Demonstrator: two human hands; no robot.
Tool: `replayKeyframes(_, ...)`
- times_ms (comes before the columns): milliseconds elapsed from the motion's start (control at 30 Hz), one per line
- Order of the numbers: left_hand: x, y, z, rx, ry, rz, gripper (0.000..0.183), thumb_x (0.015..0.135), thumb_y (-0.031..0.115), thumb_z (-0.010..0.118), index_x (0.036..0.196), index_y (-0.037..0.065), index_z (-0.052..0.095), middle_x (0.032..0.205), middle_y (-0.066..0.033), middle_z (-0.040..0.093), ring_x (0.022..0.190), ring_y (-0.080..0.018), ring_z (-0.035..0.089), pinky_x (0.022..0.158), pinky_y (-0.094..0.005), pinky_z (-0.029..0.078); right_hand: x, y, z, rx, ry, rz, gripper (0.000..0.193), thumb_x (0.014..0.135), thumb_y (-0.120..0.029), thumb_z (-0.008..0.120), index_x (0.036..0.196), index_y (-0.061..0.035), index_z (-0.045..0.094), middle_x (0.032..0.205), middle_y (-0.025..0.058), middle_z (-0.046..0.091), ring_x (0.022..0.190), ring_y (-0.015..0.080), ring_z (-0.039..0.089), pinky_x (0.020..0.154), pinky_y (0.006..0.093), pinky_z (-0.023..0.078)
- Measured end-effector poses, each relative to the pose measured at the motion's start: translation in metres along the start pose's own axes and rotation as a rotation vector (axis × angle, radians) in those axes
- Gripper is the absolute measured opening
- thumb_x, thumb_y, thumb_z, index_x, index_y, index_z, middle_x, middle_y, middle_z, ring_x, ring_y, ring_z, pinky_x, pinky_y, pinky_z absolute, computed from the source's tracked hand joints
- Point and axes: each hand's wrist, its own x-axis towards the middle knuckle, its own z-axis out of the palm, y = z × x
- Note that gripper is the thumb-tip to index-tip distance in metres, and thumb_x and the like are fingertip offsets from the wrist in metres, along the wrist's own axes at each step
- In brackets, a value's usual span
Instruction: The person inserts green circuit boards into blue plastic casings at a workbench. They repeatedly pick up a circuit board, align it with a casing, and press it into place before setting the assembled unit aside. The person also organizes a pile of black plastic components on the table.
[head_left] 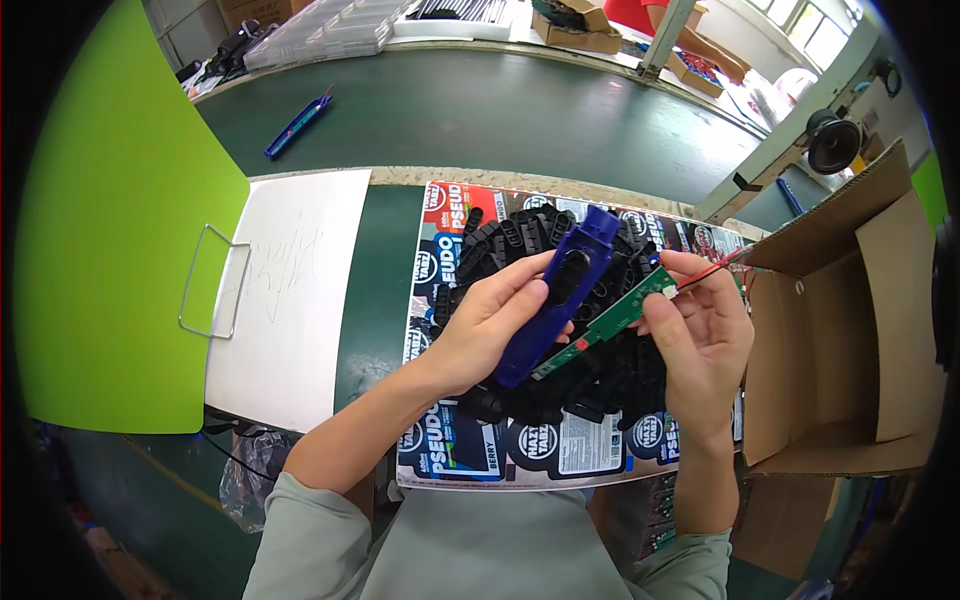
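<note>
**Blue shell [545, 330] in the left hand [485, 325], green circuit board [615, 318] in the right hand [705, 350]**

The left hand is clamped on the long blue shell, thumb along its near side and fingers wrapped behind it; the shell tilts, its upper end leaning right. The right hand pinches the upper end of the narrow circuit board between thumb and fingers, close to a small white connector [670, 292]. The board slants down to the left, its lower end close beside the shell; whether the two touch, I cannot tell. Red and black wires [715, 268] run from the board's upper end, past the right fingers.

Beneath both hands lies a heap of black plastic pieces [510, 237], spread over a colourfully printed panel [590, 445]. To the right, an open cardboard box [905, 330] stands on its side near the panel. To the left are a white sheet [290, 310] with handwriting, a wire bracket [184, 290] and a bright green panel [110, 250].

Farther out, another blue device [298, 127] lies on the dark green bench top [450, 110]. Clear plastic trays [330, 32] stand behind it, and at the upper right another person's arm [712, 50] reaches beside a small carton [695, 75].
</note>
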Motion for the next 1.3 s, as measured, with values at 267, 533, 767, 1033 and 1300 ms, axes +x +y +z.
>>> replayKeyframes(267,0.001,-0.001,0.004,0.061,0.04,0.049,0.051,0.11,0.027,0.053,0.153,0.001,0.044,0.132,-0.0076,0.064,0.115,-0.0117,0.062,0.099,-0.0298,0.051,-0.003,0.022,0.024,-0.033,-0.012,-0.043,0.029,0.094,0.008,0.068,0.122,0.008,0.061,0.096,0.0105,0.07,0.084,0.0124,0.069,0.075,0.0237,0.054)
replayKeyframes(533,0.001,0.002,0.006,0.072,0.034,0.053,0.05,0.11,0.026,0.053,0.153,0.001,0.045,0.129,-0.0074,0.065,0.112,-0.0111,0.063,0.097,-0.0294,0.052,-0.005,0.026,0.025,-0.037,-0.035,-0.016,0.027,0.095,0.007,0.067,0.122,0.0077,0.062,0.096,0.0114,0.071,0.085,0.0133,0.07,0.076,0.0244,0.055)
replayKeyframes(767,0.001,0.001,0.006,0.054,0.038,0.062,0.05,0.11,0.027,0.054,0.151,0.001,0.046,0.125,-0.007,0.066,0.107,-0.0112,0.064,0.093,-0.0291,0.053,-0.005,0.025,0.025,-0.028,-0.061,0.017,0.027,0.095,0.006,0.067,0.122,0.0079,0.061,0.096,0.0116,0.072,0.087,0.0136,0.071,0.076,0.0244,0.055)
replayKeyframes(1033,0.001,-0.002,0.005,-0.036,-0.008,0.017,0.044,0.109,0.025,0.056,0.144,0.0,0.05,0.117,-0.0068,0.067,0.103,-0.0116,0.065,0.09,-0.0277,0.054,0.004,0.035,0.024,-0.358,-0.003,-0.193,0.028,0.089,0.004,0.074,0.117,0.0009,0.07,0.094,0.0063,0.062,0.075,0.0101,0.059,0.068,0.0243,0.048)
replayKeyframes(1300,0.001,-0.002,0.008,0.007,-0.011,0.013,0.049,0.107,0.029,0.058,0.146,0.0,0.049,0.123,-0.0087,0.065,0.107,-0.0147,0.065,0.092,-0.0332,0.056,0.003,0.054,0.031,-0.549,0.158,-0.341,0.047,0.079,0.004,0.08,0.123,-0.0009,0.063,0.093,0.005,0.05,0.071,0.0117,0.048,0.064,0.0271,0.043)
